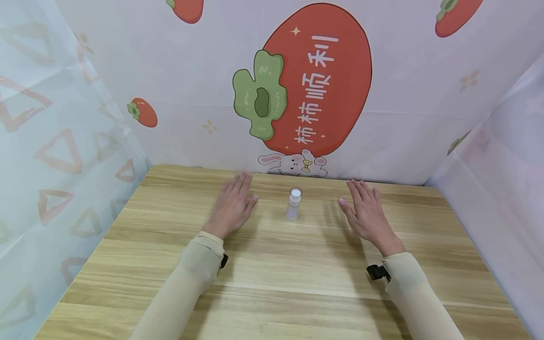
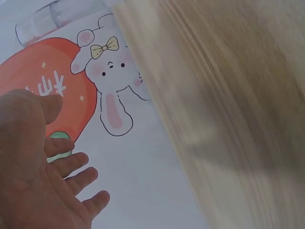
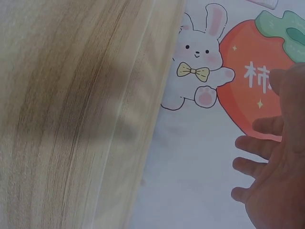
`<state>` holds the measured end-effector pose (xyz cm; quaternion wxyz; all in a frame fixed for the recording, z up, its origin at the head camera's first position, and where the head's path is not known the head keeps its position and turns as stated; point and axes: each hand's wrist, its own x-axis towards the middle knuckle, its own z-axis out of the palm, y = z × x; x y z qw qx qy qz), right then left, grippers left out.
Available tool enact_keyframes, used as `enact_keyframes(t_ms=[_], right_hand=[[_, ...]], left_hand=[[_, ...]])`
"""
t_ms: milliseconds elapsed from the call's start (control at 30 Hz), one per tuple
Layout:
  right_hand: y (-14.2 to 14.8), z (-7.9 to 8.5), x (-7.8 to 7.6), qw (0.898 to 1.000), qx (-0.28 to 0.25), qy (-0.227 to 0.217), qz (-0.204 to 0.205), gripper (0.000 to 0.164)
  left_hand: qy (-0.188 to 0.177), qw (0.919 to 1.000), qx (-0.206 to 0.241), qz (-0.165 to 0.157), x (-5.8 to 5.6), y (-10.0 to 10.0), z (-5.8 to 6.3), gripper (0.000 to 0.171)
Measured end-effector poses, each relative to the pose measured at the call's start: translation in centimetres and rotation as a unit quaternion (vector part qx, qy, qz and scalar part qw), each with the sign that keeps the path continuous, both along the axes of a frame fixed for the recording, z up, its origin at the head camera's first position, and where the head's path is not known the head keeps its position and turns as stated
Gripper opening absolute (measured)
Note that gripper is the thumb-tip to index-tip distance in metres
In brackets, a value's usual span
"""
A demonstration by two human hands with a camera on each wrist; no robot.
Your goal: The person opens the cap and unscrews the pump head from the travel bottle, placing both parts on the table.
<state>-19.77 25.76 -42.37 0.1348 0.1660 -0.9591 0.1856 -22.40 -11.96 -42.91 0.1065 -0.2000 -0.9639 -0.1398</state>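
A small bottle (image 1: 293, 206) with a clear cap over a white top stands upright on the wooden table, between the two hands. To its left is my left hand (image 1: 231, 204), palm turned inward, fingers extended and thumb pointing at the bottle. My right hand (image 1: 368, 215) is on the other side, a little farther off, its fingers spread and holding nothing. The left wrist view catches the clear bottle (image 2: 42, 24) at its top left corner, apart from the left hand (image 2: 38, 167). In the right wrist view the right hand (image 3: 279, 167) has loosely bent, empty fingers.
Behind the table (image 1: 297, 307) hangs a white backdrop (image 1: 403, 118) printed with a large persimmon and a rabbit. Patterned white sheets (image 1: 38, 189) close off the left side and the right side (image 1: 501, 189). Each wrist carries a small black device (image 1: 376, 272).
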Motion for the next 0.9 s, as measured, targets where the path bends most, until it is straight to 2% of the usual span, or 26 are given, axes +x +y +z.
enact_keyframes(t_ms=[267,467,733,900], right_hand=[[-0.4,-0.1,0.1,1.0,-0.013,-0.006,0.004,0.065],[-0.7,-0.1,0.1,1.0,-0.018,-0.004,0.011,0.063],[-1.1,0.1,0.4,0.999,-0.029,-0.013,0.013,0.062],[-1.4,0.2,0.5,0.999,-0.031,-0.025,0.012,0.062]], left_hand=[[0.007,0.9997,0.012,-0.02,0.1,1.1,-0.2,0.061],[-0.008,0.9993,0.027,-0.025,0.3,1.9,-0.2,0.059],[-0.011,0.9981,0.044,-0.042,0.4,3.2,-0.3,0.055],[-0.032,0.9964,0.06,-0.049,0.7,4.1,-0.1,0.054]])
